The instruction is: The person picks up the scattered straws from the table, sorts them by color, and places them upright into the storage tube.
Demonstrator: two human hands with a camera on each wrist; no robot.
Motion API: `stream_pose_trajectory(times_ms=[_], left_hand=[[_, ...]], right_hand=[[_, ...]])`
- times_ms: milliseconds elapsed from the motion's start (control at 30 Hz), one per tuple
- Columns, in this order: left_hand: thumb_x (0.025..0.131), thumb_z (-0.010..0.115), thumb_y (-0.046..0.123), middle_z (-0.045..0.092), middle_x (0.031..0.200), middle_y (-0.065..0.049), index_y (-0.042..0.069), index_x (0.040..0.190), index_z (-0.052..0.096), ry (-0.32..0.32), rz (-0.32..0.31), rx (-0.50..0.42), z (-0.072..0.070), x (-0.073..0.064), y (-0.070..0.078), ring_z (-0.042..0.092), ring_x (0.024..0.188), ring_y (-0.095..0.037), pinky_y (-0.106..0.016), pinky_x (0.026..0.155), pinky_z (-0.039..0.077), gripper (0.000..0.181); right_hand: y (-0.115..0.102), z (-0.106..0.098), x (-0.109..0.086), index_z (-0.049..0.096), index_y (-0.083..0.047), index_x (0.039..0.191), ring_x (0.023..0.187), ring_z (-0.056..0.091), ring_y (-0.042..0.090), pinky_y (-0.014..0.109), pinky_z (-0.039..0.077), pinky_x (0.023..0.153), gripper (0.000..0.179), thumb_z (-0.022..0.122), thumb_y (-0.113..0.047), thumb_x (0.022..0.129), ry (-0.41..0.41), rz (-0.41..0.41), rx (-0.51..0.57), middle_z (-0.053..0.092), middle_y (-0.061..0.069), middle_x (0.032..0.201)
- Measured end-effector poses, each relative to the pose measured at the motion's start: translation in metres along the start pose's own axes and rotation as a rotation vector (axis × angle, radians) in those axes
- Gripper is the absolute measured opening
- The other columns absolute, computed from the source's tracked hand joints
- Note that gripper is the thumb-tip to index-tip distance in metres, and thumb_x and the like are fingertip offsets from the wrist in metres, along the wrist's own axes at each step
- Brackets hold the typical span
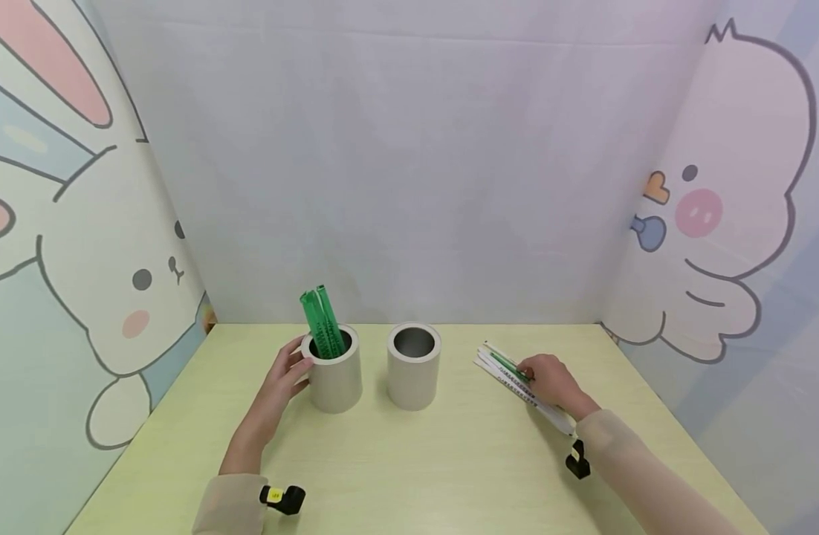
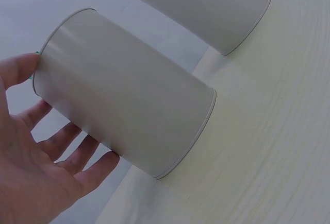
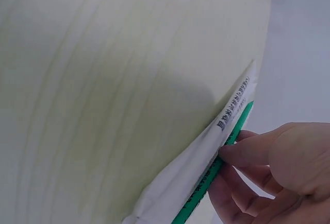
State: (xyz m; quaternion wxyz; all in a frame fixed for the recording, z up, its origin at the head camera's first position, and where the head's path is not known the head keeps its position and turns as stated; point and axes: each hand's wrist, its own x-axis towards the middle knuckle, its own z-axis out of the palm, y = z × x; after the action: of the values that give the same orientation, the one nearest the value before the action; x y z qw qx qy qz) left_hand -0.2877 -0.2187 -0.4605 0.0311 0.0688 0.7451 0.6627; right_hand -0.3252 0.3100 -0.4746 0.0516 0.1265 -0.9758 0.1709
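My left hand [image 1: 279,386] holds the left side of a pale grey cup [image 1: 336,385], its thumb at the rim and its fingers against the wall. Several green wrapped chopstick packets [image 1: 325,325] lean upright in that cup. Over on the right, my right hand [image 1: 553,383] pinches a green chopstick packet [image 3: 206,180] between thumb and fingers. Printed white chopstick packets [image 3: 180,177] lie on the table right beside it. How many white packets there are cannot be told.
A second pale grey cup [image 1: 412,385] stands just right of the first, its dark opening facing up. The pale wooden table [image 1: 409,468] meets a light cloth backdrop [image 1: 409,186] at its back edge. Cartoon-printed cloth walls [image 1: 704,312] border both sides.
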Motion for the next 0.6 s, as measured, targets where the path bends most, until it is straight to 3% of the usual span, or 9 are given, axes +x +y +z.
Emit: stream_pose_trajectory(times_ms=[167,400,600], left_hand=[[0.113,0.047,0.048,0.023,0.173,-0.014,0.027,0.17,0.017,0.001,-0.008,-0.007,0.0,0.0,0.0,0.023,0.16,-0.04,-0.065,0.126,0.027,0.068],[0.113,0.047,0.046,0.022,0.173,-0.018,0.026,0.17,0.016,-0.004,0.008,-0.004,-0.001,0.0,0.0,0.021,0.16,-0.041,-0.066,0.126,0.027,0.068],[0.113,0.047,0.045,0.02,0.173,-0.018,0.027,0.171,0.016,-0.005,0.0,-0.005,0.0,0.0,0.001,0.021,0.16,-0.041,-0.066,0.126,0.027,0.068]], right_hand=[[-0.01,-0.015,0.003,0.077,0.004,0.116,0.09,0.07,0.029,0.053,0.06,0.084,0.036,0.064,0.017,0.086,0.039,0.0,0.04,0.076,0.015,0.098],[-0.044,-0.042,0.007,0.075,0.002,0.122,0.087,0.074,0.027,0.045,0.063,0.076,0.035,0.061,0.012,0.092,0.092,-0.069,0.16,0.076,0.016,0.103],[-0.081,-0.049,0.01,0.073,-0.005,0.132,0.093,0.075,0.027,0.042,0.064,0.078,0.035,0.067,0.001,0.098,0.081,-0.047,0.313,0.075,0.013,0.112]])
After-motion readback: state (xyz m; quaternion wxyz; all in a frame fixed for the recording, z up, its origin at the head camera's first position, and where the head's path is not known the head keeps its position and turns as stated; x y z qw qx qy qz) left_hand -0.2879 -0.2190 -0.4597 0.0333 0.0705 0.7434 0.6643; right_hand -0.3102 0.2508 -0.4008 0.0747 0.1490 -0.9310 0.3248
